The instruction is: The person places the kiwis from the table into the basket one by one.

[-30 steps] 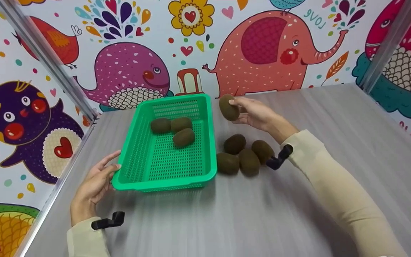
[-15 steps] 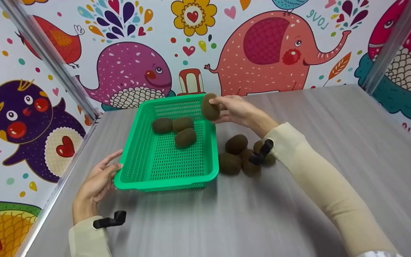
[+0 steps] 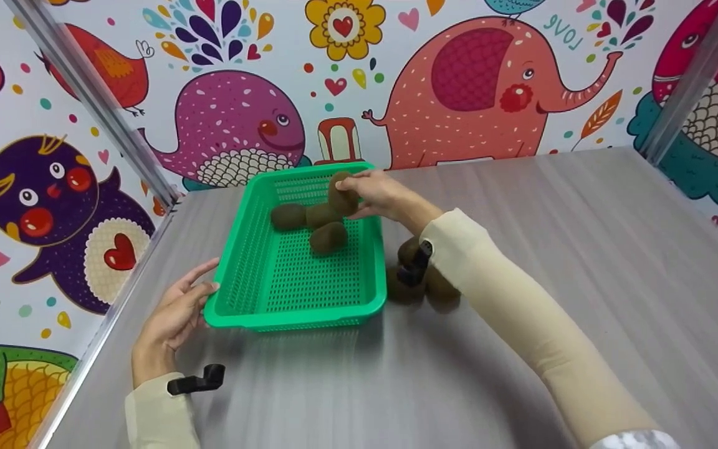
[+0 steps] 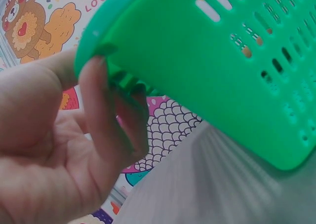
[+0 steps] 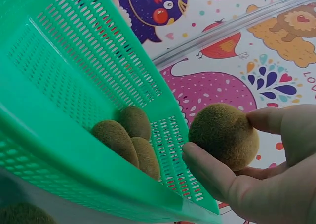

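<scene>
A brown kiwi (image 3: pixel 342 194) is pinched between the thumb and fingers of my right hand (image 3: pixel 382 194), over the far right part of the green basket (image 3: pixel 309 320). The right wrist view shows this held kiwi (image 5: pixel 224 135) close up, apart from the basket wall. Inside the basket lie three more kiwis (image 3: pixel 328 238), grouped toward the far end. My left hand (image 3: pixel 172 315) grips the basket's near left corner. Seen from the left wrist, its fingers (image 4: pixel 96 100) curl under the rim (image 4: pixel 91 46).
Several kiwis (image 3: pixel 443 290) lie on the grey table (image 3: pixel 540 249) just right of the basket, partly hidden by the right wrist's black camera mount (image 3: pixel 415 265). A wall with cartoon animals (image 3: pixel 471 81) stands behind, and another on the left.
My right hand has carried the kiwi leftward from beside the basket to above its inside. The left hand has kept its grip on the corner, and the basket stays in place.
</scene>
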### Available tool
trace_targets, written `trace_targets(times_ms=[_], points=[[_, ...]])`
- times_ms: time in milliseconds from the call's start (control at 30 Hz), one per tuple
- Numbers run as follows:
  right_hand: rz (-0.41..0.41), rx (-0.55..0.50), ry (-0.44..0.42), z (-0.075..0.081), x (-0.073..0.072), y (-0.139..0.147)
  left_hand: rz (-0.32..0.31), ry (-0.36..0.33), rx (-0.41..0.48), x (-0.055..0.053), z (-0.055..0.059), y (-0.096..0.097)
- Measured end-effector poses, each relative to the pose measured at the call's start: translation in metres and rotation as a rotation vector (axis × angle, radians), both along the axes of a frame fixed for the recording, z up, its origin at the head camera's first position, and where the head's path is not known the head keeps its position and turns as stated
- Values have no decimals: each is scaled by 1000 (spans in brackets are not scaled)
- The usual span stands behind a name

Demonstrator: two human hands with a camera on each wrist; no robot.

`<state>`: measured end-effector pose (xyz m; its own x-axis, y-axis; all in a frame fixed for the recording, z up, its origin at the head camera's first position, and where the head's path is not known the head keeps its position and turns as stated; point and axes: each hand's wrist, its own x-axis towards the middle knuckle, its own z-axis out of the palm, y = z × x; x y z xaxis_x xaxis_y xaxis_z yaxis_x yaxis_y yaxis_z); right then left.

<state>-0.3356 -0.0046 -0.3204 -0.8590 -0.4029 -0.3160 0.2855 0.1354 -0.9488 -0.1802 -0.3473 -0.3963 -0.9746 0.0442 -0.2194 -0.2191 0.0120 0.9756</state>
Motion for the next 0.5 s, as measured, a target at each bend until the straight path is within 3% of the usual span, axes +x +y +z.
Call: trace_targets(times_ms=[500], points=[[-57,192,39,-9,-6,-24,-3,3,-4,0,1,0]])
